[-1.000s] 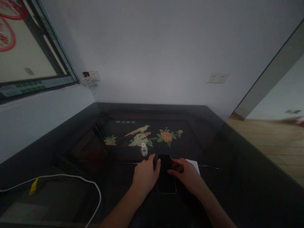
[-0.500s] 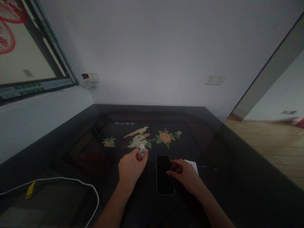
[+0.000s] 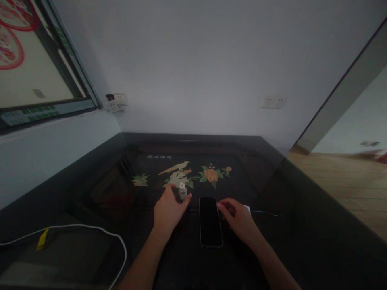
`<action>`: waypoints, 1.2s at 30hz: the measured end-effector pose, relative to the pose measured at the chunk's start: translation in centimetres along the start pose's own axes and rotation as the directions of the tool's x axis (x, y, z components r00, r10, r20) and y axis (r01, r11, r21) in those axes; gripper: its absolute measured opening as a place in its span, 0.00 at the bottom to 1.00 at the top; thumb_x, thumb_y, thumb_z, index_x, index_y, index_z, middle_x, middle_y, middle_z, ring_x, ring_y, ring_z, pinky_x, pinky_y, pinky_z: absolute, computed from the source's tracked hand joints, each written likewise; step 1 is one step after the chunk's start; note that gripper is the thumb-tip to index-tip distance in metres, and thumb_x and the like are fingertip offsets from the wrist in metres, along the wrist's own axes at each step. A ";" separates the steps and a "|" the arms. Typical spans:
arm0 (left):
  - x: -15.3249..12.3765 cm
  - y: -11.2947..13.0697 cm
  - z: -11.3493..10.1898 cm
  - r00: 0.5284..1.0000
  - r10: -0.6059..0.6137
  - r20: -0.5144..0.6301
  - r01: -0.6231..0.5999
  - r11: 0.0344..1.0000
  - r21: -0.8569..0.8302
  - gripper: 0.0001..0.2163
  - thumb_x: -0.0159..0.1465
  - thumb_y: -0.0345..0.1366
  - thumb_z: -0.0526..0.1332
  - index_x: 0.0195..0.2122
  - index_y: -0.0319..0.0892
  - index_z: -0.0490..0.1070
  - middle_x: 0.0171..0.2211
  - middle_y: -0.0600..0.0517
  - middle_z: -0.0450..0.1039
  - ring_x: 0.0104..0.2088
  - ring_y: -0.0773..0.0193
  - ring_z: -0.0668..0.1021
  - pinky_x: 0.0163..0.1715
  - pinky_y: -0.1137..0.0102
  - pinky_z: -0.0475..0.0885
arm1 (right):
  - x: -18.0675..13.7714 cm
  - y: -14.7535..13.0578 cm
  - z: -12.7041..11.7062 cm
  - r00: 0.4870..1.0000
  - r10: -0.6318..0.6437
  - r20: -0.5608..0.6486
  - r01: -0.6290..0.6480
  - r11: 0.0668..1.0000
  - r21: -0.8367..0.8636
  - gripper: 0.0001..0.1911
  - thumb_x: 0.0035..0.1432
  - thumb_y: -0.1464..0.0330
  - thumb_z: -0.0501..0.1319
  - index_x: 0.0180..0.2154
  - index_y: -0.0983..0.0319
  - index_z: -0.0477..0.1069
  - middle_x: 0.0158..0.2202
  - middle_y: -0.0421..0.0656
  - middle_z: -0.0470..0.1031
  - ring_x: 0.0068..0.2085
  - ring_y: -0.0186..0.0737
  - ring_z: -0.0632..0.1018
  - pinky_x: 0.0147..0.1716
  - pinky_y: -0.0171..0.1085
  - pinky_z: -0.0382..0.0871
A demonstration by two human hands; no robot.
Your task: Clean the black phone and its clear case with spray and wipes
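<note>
A small white bottle [image 3: 183, 192] stands upright on the dark table, between the thumb and forefinger of my left hand [image 3: 169, 207]. That hand is open, its fingers spread apart around the bottle. To the right lies a black smartphone [image 3: 211, 221], flat with its screen up and dark. My right hand [image 3: 237, 217] is closed, with thumb and forefinger together at the phone's upper right edge; its other fingers are curled and partly hidden. Behind it a corner of a white card or paper [image 3: 248, 208] shows, mostly covered by the hand.
The glossy black table [image 3: 287, 241] bears a bird-and-flower picture [image 3: 211, 175]. On the left runs a white cable [image 3: 90, 227] with a yellow tag [image 3: 42, 239]. A thin dark cord [image 3: 266, 212] lies at right. Wall sockets [image 3: 273, 102] sit beyond the table, and a window is at left.
My left hand has let go of the white bottle and opened its fingers. My right thumb has drawn back from over the phone's screen to its right edge. The phone stays put.
</note>
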State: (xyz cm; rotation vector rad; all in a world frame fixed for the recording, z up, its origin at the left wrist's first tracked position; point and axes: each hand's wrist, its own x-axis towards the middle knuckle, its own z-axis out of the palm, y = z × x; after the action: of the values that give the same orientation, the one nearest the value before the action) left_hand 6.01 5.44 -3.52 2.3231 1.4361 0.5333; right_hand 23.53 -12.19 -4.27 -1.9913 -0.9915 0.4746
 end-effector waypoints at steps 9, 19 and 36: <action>0.4 -0.3 0.5 0.996 0.092 0.009 -0.091 0.993 -0.080 0.15 0.66 0.46 0.62 0.50 0.46 0.72 0.50 0.48 0.74 0.47 0.59 0.79 0.41 0.70 0.71 | 0.1 0.3 0.0 0.993 -0.099 -0.066 0.102 0.994 0.039 0.15 0.67 0.55 0.58 0.40 0.58 0.77 0.37 0.44 0.81 0.37 0.43 0.80 0.37 0.39 0.73; 0.1 0.2 -0.3 0.993 0.091 0.079 -0.081 0.989 -0.123 0.11 0.66 0.44 0.63 0.46 0.47 0.75 0.43 0.51 0.80 0.44 0.60 0.80 0.38 0.71 0.68 | 1.1 -3.6 0.9 0.953 -0.291 -0.087 0.294 0.955 0.031 0.12 0.65 0.62 0.62 0.48 0.58 0.74 0.47 0.47 0.78 0.45 0.44 0.79 0.46 0.43 0.74; 0.1 0.2 -0.6 0.989 0.113 0.100 -0.096 0.983 -0.155 0.10 0.66 0.42 0.62 0.46 0.47 0.75 0.39 0.51 0.80 0.40 0.62 0.80 0.33 0.72 0.64 | 7.0 -6.9 6.4 0.857 -0.506 0.095 0.494 0.861 0.124 0.11 0.61 0.71 0.68 0.46 0.58 0.77 0.44 0.42 0.78 0.46 0.39 0.79 0.50 0.40 0.71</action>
State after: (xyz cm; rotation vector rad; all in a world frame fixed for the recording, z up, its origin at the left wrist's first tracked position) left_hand 5.96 5.44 -2.91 2.2797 1.1882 0.5169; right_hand 20.55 -1.07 -2.08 -1.5463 -1.4826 0.3469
